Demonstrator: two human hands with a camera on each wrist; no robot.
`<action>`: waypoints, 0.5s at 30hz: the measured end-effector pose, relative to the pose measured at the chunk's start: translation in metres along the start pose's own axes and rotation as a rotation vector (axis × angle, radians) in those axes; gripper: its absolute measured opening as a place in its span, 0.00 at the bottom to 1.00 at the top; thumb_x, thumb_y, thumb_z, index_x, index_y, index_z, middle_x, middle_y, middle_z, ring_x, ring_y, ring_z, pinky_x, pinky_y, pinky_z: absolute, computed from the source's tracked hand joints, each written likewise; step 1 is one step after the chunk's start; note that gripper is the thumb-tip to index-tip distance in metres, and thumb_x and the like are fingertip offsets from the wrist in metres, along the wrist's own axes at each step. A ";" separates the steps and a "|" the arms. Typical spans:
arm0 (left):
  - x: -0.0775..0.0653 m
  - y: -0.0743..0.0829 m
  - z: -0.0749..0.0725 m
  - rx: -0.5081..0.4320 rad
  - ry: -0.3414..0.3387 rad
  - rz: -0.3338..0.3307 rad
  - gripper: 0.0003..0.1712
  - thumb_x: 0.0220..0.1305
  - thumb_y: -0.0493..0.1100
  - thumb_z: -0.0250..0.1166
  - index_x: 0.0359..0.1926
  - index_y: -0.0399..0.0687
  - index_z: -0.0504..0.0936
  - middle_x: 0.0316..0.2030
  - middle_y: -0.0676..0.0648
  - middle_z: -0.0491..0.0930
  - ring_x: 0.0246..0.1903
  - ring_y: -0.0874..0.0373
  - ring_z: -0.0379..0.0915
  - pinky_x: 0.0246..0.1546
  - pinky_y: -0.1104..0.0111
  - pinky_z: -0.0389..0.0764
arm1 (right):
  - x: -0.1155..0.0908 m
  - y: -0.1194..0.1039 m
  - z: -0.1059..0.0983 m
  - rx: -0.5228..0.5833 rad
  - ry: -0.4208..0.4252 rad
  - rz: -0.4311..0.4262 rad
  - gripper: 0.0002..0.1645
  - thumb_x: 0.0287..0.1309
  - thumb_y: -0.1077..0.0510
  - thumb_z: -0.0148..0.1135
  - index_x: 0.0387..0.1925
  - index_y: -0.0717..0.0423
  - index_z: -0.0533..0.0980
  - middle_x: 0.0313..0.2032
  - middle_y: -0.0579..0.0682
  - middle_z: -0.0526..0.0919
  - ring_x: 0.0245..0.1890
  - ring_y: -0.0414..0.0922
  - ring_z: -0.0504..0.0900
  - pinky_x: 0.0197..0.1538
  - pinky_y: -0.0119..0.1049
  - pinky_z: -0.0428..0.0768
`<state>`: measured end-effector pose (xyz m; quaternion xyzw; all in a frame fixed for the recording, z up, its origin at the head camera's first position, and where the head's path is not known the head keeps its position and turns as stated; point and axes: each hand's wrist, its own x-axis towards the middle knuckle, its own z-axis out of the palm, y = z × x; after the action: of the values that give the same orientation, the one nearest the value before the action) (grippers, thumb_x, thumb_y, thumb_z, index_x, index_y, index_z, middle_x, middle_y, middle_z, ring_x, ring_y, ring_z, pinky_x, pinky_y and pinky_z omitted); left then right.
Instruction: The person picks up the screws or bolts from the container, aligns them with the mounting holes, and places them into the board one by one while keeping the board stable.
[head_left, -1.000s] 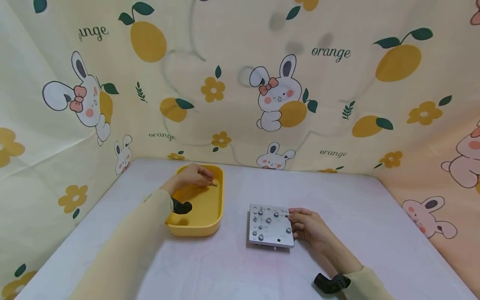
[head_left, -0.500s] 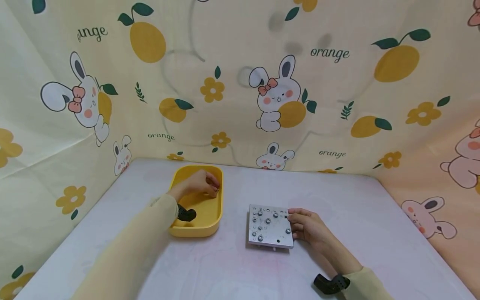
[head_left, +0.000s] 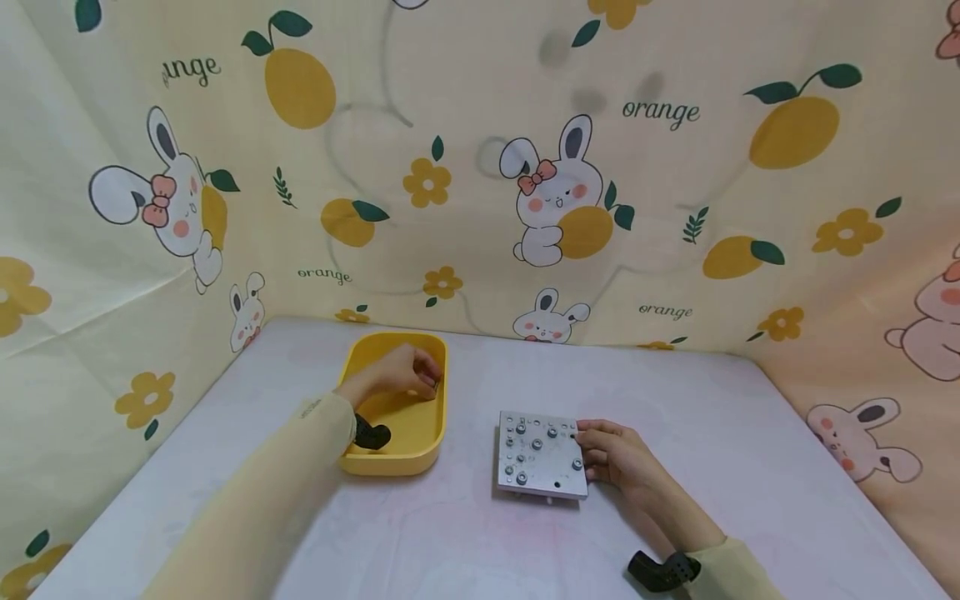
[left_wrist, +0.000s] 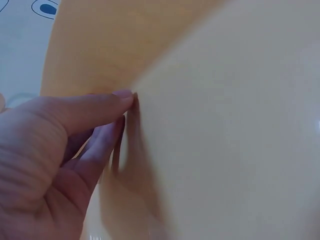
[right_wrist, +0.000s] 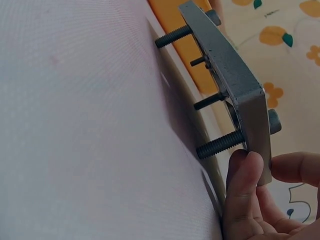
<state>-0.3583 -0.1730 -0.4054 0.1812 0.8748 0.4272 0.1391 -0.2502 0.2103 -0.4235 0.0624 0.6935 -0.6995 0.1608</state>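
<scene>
My left hand (head_left: 401,372) is inside the yellow tray (head_left: 444,417), thumb and fingertips drawn together against its right side. In the left wrist view the thumb (left_wrist: 95,111) and a finger touch the pale tray surface; what may lie between them is hidden, so I cannot tell if they hold anything. My right hand (head_left: 622,458) pinches the right edge of a square silver metal plate (head_left: 551,457), thumb underneath and a finger on top. Several socket-head bolts (head_left: 537,445) stand in the plate. Their threaded shanks (right_wrist: 220,145) poke out below it toward the table.
The white tabletop (head_left: 465,542) runs around the tray and plate. A printed cloth with rabbits and oranges (head_left: 465,208) hangs along the back and both sides. Each wrist carries a black camera mount (head_left: 663,572).
My left hand has moved slightly right and down in the tray, and the small brass-coloured screw seen by its fingertips a second ago is now covered. My right hand and the plate stay put.
</scene>
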 end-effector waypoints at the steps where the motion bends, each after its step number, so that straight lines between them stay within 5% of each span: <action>1: 0.000 0.000 0.000 0.006 -0.001 -0.002 0.17 0.52 0.28 0.74 0.45 0.35 0.83 0.40 0.43 0.83 0.39 0.55 0.81 0.44 0.67 0.81 | 0.000 0.000 0.000 -0.002 0.001 0.000 0.24 0.63 0.61 0.62 0.59 0.65 0.71 0.41 0.53 0.84 0.30 0.44 0.80 0.28 0.32 0.79; 7: 0.000 0.003 0.000 0.017 -0.015 -0.014 0.17 0.52 0.30 0.75 0.44 0.36 0.82 0.40 0.44 0.82 0.39 0.55 0.80 0.44 0.68 0.80 | 0.000 -0.001 0.001 0.003 0.000 -0.001 0.24 0.62 0.61 0.62 0.58 0.65 0.71 0.41 0.54 0.84 0.29 0.44 0.80 0.28 0.33 0.79; 15: -0.005 0.000 -0.006 -0.084 -0.083 0.071 0.15 0.55 0.29 0.72 0.45 0.33 0.82 0.40 0.41 0.83 0.41 0.52 0.81 0.45 0.65 0.81 | -0.001 -0.001 0.001 0.008 -0.006 -0.003 0.25 0.62 0.61 0.63 0.59 0.65 0.70 0.41 0.54 0.84 0.29 0.44 0.80 0.28 0.33 0.79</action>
<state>-0.3567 -0.1794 -0.4016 0.2234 0.8426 0.4604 0.1675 -0.2493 0.2095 -0.4220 0.0599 0.6903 -0.7027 0.1617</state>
